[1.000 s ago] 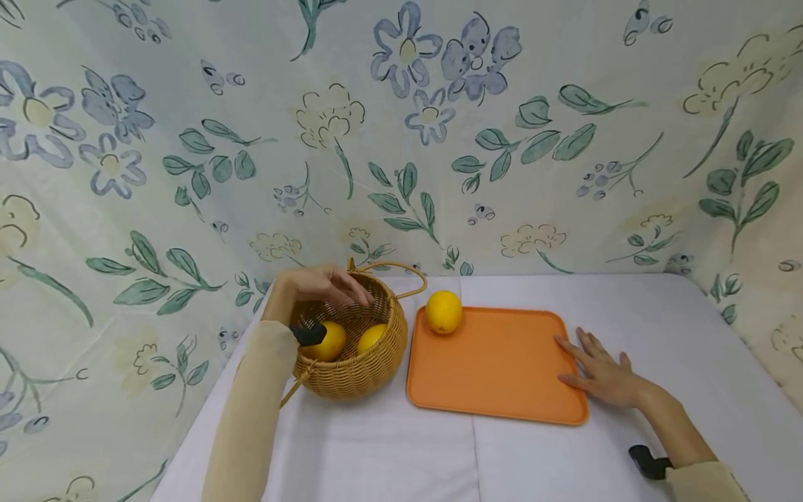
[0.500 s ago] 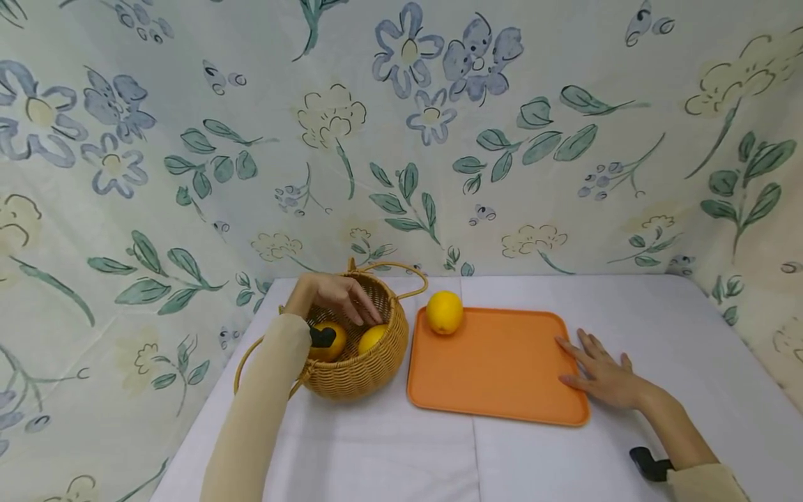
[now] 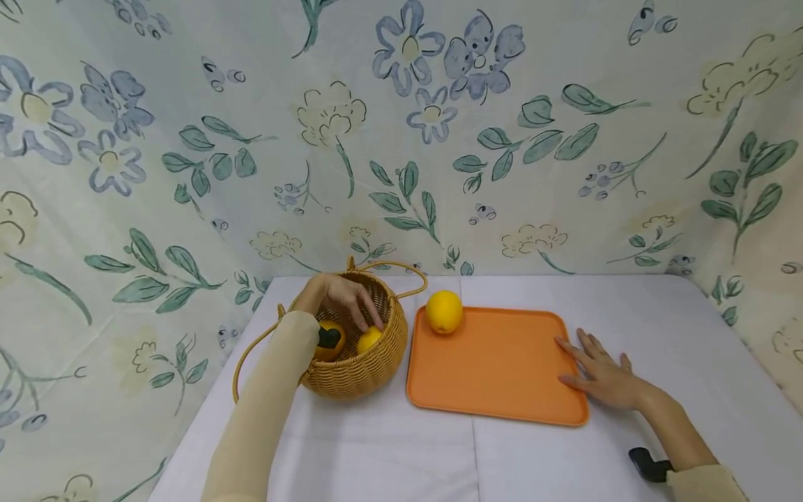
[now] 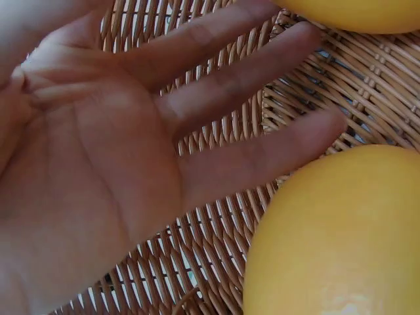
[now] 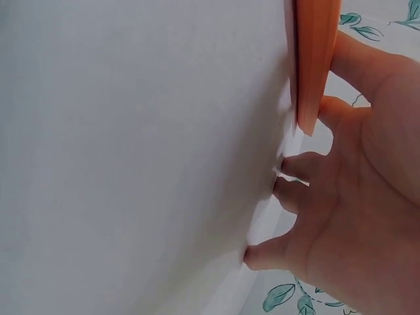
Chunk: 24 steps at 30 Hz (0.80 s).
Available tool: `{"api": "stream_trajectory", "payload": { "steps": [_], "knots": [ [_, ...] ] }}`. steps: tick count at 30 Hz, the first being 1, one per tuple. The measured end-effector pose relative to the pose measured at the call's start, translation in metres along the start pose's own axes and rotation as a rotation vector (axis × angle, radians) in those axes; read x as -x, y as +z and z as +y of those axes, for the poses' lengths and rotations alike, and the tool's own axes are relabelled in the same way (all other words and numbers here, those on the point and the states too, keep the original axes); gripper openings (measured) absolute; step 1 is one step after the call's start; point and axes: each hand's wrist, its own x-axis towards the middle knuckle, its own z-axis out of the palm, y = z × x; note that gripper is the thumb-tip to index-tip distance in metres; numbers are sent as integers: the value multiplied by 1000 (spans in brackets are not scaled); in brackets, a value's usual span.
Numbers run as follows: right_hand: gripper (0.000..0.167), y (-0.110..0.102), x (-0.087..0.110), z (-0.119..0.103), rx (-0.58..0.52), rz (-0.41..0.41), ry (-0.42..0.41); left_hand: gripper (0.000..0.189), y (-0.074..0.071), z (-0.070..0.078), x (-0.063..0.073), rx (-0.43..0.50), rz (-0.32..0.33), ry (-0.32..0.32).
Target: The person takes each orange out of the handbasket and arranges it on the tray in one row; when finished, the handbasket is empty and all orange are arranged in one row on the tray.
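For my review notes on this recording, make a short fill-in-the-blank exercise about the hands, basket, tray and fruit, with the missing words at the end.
1. Inside the wicker basket, by the left hand, ____ yellow fruits are visible.
2. The right hand touches a tray coloured ____.
3. In the head view, the lone fruit sits at the tray's far ____ corner.

Missing words: two; orange; left.

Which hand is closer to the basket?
Left. The left hand is inside the basket; the right hand touches the orange tray at the edge away from the basket.
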Motion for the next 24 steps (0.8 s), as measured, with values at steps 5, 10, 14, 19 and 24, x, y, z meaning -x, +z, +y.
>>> {"api": "stream_trajectory", "payload": {
  "steps": [5,10,14,19,24],
  "knots": [
    [83,0,0,0,2,4,-1,39,0,-2,-3,12,6,7],
    [83,0,1,0,0,4,3,42,1,-4,-8,37,-11,-20],
    [83,0,0,1,2,1,5,37,1,-4,-9,29,2,-42],
    [83,1,0,1,5,2,2,32,0,-4,-6,22,20,-57],
    [83,1,0,1,7,7,-5,25,0,-6,-3,48,37,-49]
  ]
}}
